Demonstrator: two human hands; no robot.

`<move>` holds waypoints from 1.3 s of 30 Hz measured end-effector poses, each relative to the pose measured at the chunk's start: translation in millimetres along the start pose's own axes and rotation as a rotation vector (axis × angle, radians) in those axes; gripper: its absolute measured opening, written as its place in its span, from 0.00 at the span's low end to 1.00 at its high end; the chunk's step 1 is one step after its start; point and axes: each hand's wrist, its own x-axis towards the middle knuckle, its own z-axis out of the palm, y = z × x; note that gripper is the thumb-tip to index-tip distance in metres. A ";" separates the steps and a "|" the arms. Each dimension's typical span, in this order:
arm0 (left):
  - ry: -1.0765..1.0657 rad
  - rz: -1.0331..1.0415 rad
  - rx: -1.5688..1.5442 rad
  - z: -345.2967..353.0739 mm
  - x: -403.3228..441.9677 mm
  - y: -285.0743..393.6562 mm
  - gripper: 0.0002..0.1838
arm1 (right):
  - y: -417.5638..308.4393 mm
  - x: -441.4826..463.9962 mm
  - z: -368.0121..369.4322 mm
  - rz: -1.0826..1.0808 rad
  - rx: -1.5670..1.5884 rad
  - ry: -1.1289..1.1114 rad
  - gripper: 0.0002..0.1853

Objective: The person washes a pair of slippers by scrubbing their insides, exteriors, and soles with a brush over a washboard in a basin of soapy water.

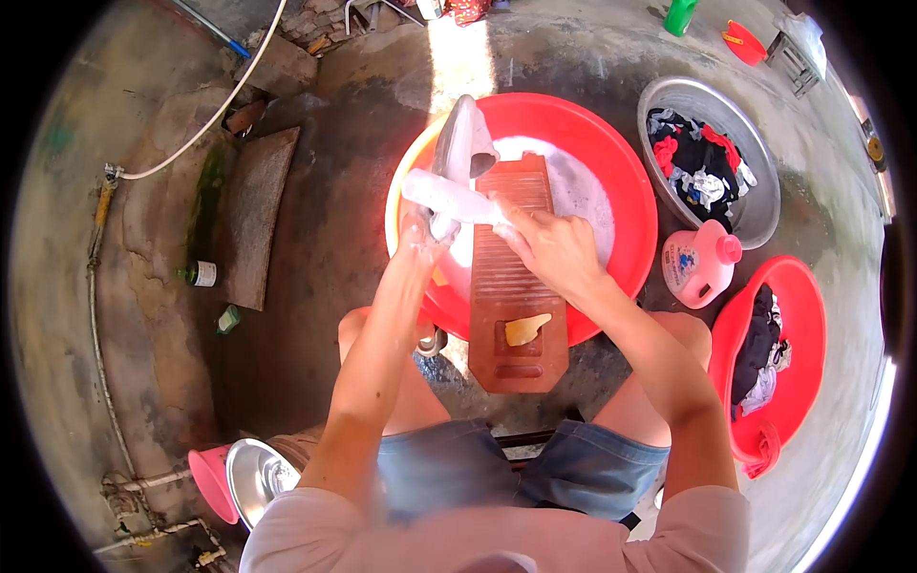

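Note:
Above the red basin (638,181), my two hands hold a wet, pale piece of cloth (449,198) that looks like a sock. My left hand (423,237) is closed on its lower left part, with foam on the fingers. At the right end, my right hand (546,244) pinches the cloth. A greyer part (460,138) stretches away beyond my hands; whether it is the same piece I cannot tell. Below them a brown washboard (516,272) leans in the basin's sudsy water (585,196). A yellow soap bar (527,329) lies in the board's lower recess.
To the right are a grey metal basin (769,215) of dark, red and white clothes, a pink detergent jug (700,265) and a red tub (810,315) with more clothes. On the left lie a flat board (263,215) and a bottle (202,274). A metal bowl (250,477) stands lower left.

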 end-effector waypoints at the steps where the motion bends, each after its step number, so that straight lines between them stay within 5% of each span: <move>1: -0.052 0.018 -0.015 -13.3 7.4 1.8 0.17 | -2.0 1.1 -2.7 -0.005 -0.008 -0.029 0.22; 5: 0.237 0.126 -0.073 13.8 -0.5 -11.1 0.18 | 4.7 10.5 -2.6 0.028 -0.041 0.032 0.22; 7: 0.175 0.093 -0.065 6.8 -2.2 -8.2 0.18 | 5.6 13.7 -1.1 0.071 -0.049 0.030 0.23; 9: 0.213 0.093 -0.120 7.3 3.0 -3.8 0.17 | -15.4 -6.1 1.7 -0.124 -0.093 -0.066 0.25; 13: 0.328 0.124 -0.016 31.8 -4.1 -7.2 0.17 | -2.4 9.8 3.7 0.022 -0.092 0.026 0.25; 16: 0.114 0.108 -0.106 -0.9 15.3 -5.9 0.15 | -10.3 1.5 3.6 -0.031 -0.083 -0.004 0.24; 21: 0.352 0.085 -0.147 51.8 -18.5 -10.5 0.14 | 1.6 22.8 -2.1 0.031 -0.091 0.077 0.23; 25: 0.207 0.052 -0.214 23.0 -0.7 -16.0 0.14 | -7.2 6.5 1.8 -0.010 -0.032 0.041 0.21; 27: 0.106 0.109 0.193 11.7 0.0 -11.4 0.20 | -9.1 1.1 0.3 -0.057 -0.049 0.024 0.21; 33: 0.210 0.101 -0.142 18.7 0.2 -21.3 0.17 | -4.7 6.5 -2.4 0.018 -0.002 0.068 0.23; 35: 0.164 0.097 0.171 -0.7 5.5 -16.7 0.11 | -13.5 -10.1 4.2 -0.128 -0.013 0.001 0.24; 39: 0.138 0.116 -0.260 40.0 -9.5 -18.2 0.12 | -2.7 17.5 3.1 0.194 0.173 -0.015 0.24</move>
